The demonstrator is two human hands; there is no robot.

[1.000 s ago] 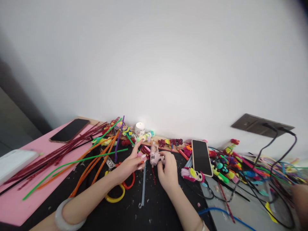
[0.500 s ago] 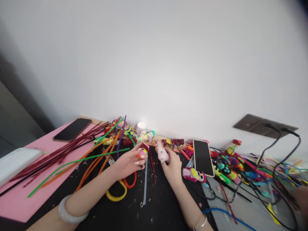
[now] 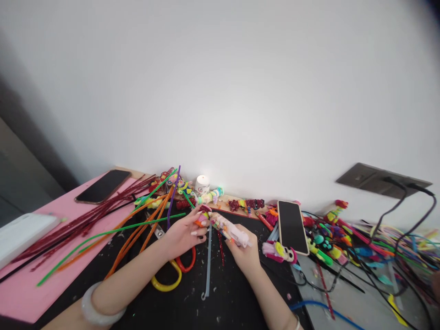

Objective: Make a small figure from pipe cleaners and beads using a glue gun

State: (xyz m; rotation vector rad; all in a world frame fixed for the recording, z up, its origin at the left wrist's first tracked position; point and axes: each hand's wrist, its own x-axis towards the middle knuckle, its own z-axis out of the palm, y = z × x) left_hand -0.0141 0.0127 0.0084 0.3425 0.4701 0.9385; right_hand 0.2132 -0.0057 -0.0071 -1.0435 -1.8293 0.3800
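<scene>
My left hand (image 3: 182,233) pinches a small craft piece (image 3: 203,215) of red, orange and yellow fuzzy wire above the black mat (image 3: 227,298). My right hand (image 3: 244,252) grips a small pink glue gun (image 3: 231,230), which lies slanted with its tip pointing left at the craft piece. Tip and piece are almost touching. Yellow and red scissors (image 3: 173,272) lie on the mat under my left wrist. A pale glue stick (image 3: 207,261) lies between my hands.
Long red, orange, green and purple pipe cleaners (image 3: 113,220) fan out at the left over a pink sheet (image 3: 20,293). A phone (image 3: 103,179) lies on the pink sheet, another phone (image 3: 292,226) to my right. Finished fuzzy figures and cables (image 3: 360,247) crowd the right side. A white pot (image 3: 201,184) stands by the wall.
My right hand has turned the glue gun from upright to slanted and brought its tip to the craft piece in my left hand. The left hand has barely moved.
</scene>
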